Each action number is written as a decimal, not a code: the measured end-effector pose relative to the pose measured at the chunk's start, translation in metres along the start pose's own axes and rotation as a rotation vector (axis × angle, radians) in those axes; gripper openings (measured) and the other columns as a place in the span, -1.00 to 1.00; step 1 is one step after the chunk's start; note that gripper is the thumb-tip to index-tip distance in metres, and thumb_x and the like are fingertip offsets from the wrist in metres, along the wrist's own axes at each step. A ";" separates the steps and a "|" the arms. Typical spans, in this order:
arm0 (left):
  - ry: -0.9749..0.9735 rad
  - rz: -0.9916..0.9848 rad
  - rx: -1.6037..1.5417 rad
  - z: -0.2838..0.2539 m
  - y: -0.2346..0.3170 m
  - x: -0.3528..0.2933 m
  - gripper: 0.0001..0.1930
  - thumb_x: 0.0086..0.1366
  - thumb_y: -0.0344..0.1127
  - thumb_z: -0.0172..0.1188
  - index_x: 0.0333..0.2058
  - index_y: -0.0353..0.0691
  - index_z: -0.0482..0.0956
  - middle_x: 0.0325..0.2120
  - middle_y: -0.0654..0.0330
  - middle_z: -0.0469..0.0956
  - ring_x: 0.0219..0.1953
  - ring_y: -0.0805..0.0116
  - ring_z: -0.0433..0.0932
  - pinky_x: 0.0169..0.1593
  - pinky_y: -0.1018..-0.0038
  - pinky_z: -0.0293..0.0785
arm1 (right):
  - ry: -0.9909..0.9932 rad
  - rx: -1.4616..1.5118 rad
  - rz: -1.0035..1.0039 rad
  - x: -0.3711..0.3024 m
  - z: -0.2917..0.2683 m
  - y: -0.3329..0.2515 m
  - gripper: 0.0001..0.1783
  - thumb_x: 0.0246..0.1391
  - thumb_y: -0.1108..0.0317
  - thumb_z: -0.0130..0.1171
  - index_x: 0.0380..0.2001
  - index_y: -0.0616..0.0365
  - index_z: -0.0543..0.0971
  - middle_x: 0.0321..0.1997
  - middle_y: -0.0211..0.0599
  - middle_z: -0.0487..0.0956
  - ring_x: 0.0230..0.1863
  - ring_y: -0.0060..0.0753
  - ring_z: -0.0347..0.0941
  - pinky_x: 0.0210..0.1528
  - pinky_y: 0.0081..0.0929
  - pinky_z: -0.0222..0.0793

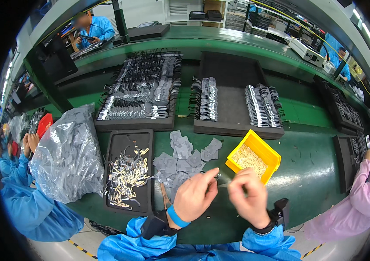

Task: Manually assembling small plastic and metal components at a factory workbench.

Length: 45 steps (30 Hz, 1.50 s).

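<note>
The two hands of the person are above the green desk (311,161), near its front edge, just beside each other but apart. The left hand (197,195), with a blue band (179,216) at the wrist, has its thumb and first finger bent toward each other in a narrow shape; a small dark thing (218,175) is seen near their tips, but I cannot tell if it is gripped. The right hand (249,195) has its fingers curled inward, and what they hold, if anything, cannot be told. Just beyond the right hand stands the yellow bin (273,157), turned at an angle, with many small pale pieces (249,159) inside. Near the left hand, a loose heap of grey flat pieces (182,150) lies directly on the desk. To the left of this heap is a black tray (118,141), which contains tangled small parts (128,178) with gold-coloured ends, and farther left a clear plastic bag (74,152) full of grey pieces. Behind, two dark foam trays (233,74) carry dense rows of grey and black parts (209,99).
</note>
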<state>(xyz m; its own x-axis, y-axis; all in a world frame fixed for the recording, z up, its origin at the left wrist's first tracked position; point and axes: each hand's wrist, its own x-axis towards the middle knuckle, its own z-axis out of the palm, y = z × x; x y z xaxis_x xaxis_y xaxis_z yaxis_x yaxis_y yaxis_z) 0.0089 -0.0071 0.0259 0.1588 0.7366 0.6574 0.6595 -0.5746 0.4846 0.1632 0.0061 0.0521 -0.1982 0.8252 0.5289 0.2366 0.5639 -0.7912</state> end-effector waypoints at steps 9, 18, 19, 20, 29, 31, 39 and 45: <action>0.092 -0.368 -0.459 -0.007 0.000 0.008 -0.71 0.03 -0.60 0.16 -0.22 -0.33 0.44 -0.46 0.18 0.54 -0.41 0.48 0.50 -0.28 0.58 0.43 | 0.176 -0.960 -0.042 0.015 -0.053 0.037 -0.83 -0.17 0.61 0.10 -0.40 0.23 0.50 -0.39 -0.17 0.50 -0.29 -0.16 0.39 -0.23 -0.37 0.26; 0.041 -0.424 -0.552 -0.010 -0.005 0.008 -0.79 0.07 -0.54 0.16 -0.27 -0.33 0.45 -0.42 0.18 0.55 -0.35 0.48 0.49 -0.22 0.57 0.40 | 0.295 -0.811 0.097 0.012 -0.050 0.033 -0.79 -0.09 0.57 0.04 -0.33 0.14 0.54 -0.32 -0.15 0.53 -0.25 -0.19 0.44 -0.15 -0.39 0.28; 0.028 -0.448 -0.595 -0.010 -0.005 0.009 -0.80 0.07 -0.54 0.16 -0.27 -0.33 0.45 -0.41 0.18 0.55 -0.34 0.48 0.48 -0.20 0.57 0.39 | 0.310 -0.639 0.095 0.012 -0.052 0.036 -0.80 -0.06 0.57 0.04 -0.31 0.17 0.53 -0.31 -0.16 0.54 -0.26 -0.24 0.45 -0.15 -0.43 0.30; 0.031 -0.447 -0.597 -0.010 -0.004 0.010 -0.80 0.07 -0.54 0.16 -0.27 -0.33 0.45 -0.41 0.18 0.55 -0.34 0.48 0.48 -0.20 0.57 0.39 | 0.323 -0.466 0.094 0.012 -0.053 0.038 -0.82 -0.04 0.57 0.04 -0.30 0.21 0.51 -0.30 -0.17 0.55 -0.27 -0.29 0.46 -0.15 -0.47 0.31; -0.112 -0.429 -0.722 -0.013 -0.015 0.011 -0.74 -0.06 -0.52 0.26 -0.31 -0.30 0.49 -0.36 0.18 0.52 -0.26 0.42 0.46 -0.14 0.52 0.36 | 0.041 0.377 0.437 -0.001 -0.053 0.007 -0.87 0.01 0.59 0.03 -0.32 0.32 0.50 -0.35 -0.28 0.53 -0.37 -0.60 0.44 -0.29 -0.67 0.35; -0.137 -0.302 -0.691 -0.014 -0.018 0.012 -0.67 -0.15 -0.44 0.35 -0.32 -0.27 0.51 -0.35 0.19 0.51 -0.25 0.34 0.46 -0.14 0.46 0.35 | -0.249 0.501 0.511 -0.001 -0.041 -0.003 -0.87 0.02 0.56 0.05 -0.33 0.29 0.52 -0.35 -0.33 0.51 -0.34 -0.61 0.42 -0.31 -0.68 0.32; -0.144 -0.152 -0.493 -0.021 -0.023 0.017 -0.72 -0.20 -0.35 0.36 -0.44 -0.22 0.52 -0.45 0.24 0.52 -0.31 0.29 0.47 -0.23 0.43 0.34 | -0.638 0.893 0.745 -0.008 -0.008 0.005 -0.91 0.06 0.47 0.04 -0.47 0.26 0.45 -0.38 -0.42 0.44 -0.28 -0.65 0.35 -0.18 -0.66 0.24; -0.295 -0.136 0.092 -0.028 -0.045 0.016 -0.81 -0.11 -0.35 0.27 -0.43 -0.17 0.56 -0.41 0.26 0.53 -0.30 0.27 0.46 -0.26 0.39 0.33 | -0.489 1.132 0.397 -0.005 -0.018 0.009 -0.91 -0.08 0.50 0.13 -0.54 0.22 0.42 -0.50 -0.27 0.38 -0.43 -0.43 0.24 -0.35 -0.50 0.17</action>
<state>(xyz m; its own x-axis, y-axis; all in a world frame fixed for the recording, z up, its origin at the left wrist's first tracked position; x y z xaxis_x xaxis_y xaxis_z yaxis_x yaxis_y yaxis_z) -0.0388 0.0208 0.0307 0.2618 0.8838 0.3879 0.7506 -0.4390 0.4939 0.1839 0.0076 0.0477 -0.6818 0.6966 0.2232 -0.5250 -0.2536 -0.8125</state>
